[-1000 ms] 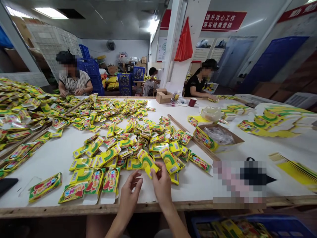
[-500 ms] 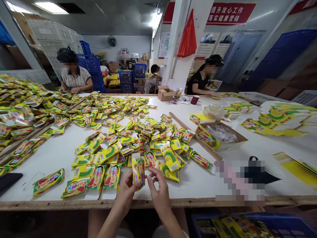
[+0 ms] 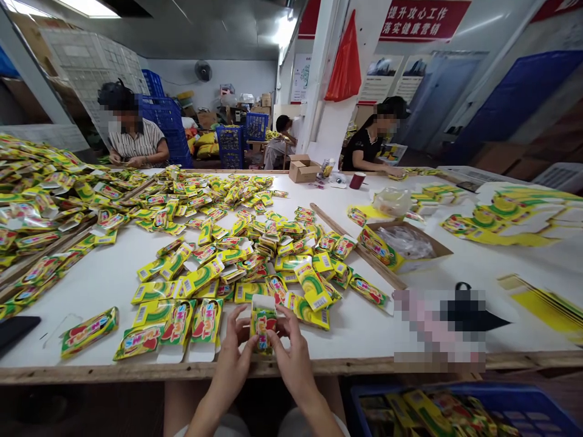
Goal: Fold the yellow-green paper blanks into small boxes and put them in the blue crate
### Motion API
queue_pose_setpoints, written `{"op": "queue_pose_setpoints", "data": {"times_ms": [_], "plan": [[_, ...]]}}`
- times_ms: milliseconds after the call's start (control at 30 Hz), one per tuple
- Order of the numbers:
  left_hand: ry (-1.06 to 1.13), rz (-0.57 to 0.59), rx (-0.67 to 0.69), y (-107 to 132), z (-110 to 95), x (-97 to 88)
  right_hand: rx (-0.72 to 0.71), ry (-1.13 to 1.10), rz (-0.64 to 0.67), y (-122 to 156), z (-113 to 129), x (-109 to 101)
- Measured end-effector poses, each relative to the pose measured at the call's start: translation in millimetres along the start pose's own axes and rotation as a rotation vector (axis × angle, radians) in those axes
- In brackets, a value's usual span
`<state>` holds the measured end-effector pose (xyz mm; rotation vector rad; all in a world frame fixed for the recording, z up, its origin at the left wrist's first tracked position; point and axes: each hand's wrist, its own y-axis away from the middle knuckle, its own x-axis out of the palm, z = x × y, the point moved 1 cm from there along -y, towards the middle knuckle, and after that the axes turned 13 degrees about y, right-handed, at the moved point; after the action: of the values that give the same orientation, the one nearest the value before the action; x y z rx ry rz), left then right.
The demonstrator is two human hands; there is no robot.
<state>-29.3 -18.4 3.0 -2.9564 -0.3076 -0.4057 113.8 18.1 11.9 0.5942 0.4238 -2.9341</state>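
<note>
My left hand (image 3: 235,359) and my right hand (image 3: 290,355) both grip one small yellow-green carton (image 3: 263,323) with a red printed face. It stands upright over the near edge of the white table (image 3: 100,285), its white top flap open. My fingers close around its two sides. Just to the left lie flat unfolded cartons (image 3: 175,328) in a row. Behind my hands spreads a loose heap of folded cartons (image 3: 255,249).
A large pile of flat packs (image 3: 40,206) covers the table's left side. An open brown box (image 3: 405,246) with plastic wrap and a wooden stick (image 3: 355,246) lie right. Three other people sit at the far side. A blue crate (image 3: 455,413) stands under the table's near right edge.
My right hand picked a carton from the heap and passed it toward my left. Both hands now hold it upright in front of me, closer to the table edge.
</note>
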Motion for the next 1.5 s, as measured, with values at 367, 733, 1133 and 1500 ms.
{"op": "queue_pose_setpoints", "data": {"times_ms": [367,733,1133,1500], "plan": [[-0.255,0.201,-0.003,-7,-14,-14.4,-0.148,0.106,0.261,-16,4,-15],[-0.046,0.055,0.064,-25,-5,-9.3,-0.065,-0.043,0.051,-30,-3,3],[-0.247,0.048,0.139,-23,-17,-3.4,-0.153,0.015,0.113,-27,8,-2],[-0.216,-0.034,0.064,-28,-16,0.7,-0.036,0.067,0.117,-34,15,0]]}}
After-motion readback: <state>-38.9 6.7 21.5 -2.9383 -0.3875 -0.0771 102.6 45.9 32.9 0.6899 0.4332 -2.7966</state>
